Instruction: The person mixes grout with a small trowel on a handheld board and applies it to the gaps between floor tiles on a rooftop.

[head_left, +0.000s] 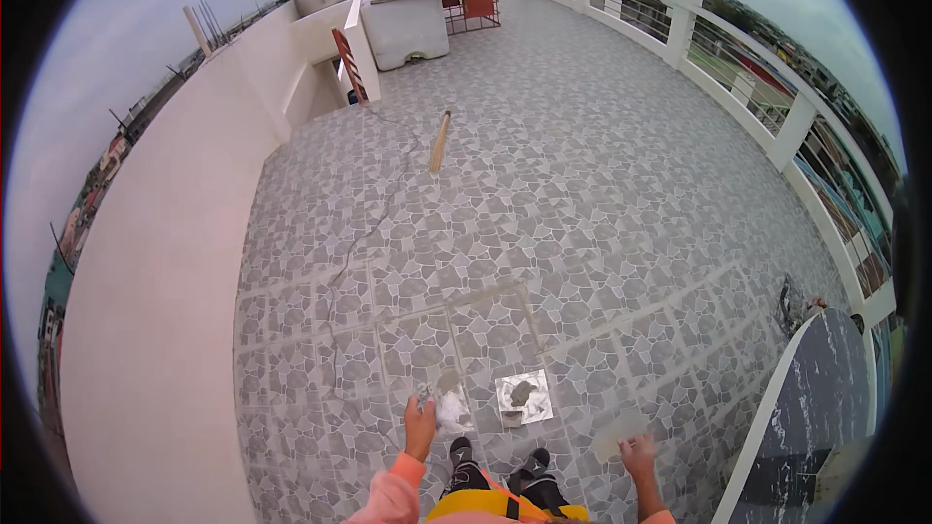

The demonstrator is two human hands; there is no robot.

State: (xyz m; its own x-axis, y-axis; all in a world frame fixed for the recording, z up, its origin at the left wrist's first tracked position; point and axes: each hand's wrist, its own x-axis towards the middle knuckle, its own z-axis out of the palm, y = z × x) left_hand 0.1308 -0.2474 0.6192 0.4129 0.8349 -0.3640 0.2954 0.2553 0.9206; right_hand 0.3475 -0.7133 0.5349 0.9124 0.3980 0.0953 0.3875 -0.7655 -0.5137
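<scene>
Left hand (pixel 419 424) seemingly pinches a small tool by a grout-smeared tile joint (pixel 452 409); right hand (pixel 638 448) spread on a trowel (pixel 621 435); most joints look unfilled.

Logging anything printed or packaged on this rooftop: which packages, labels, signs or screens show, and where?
Red-and-white striped board: a narrow slanted plank leaning on the white wall, far left.
Crumpled white bag: on the grey tiles beside the left hand.
No screens or labels can be made out.
</scene>
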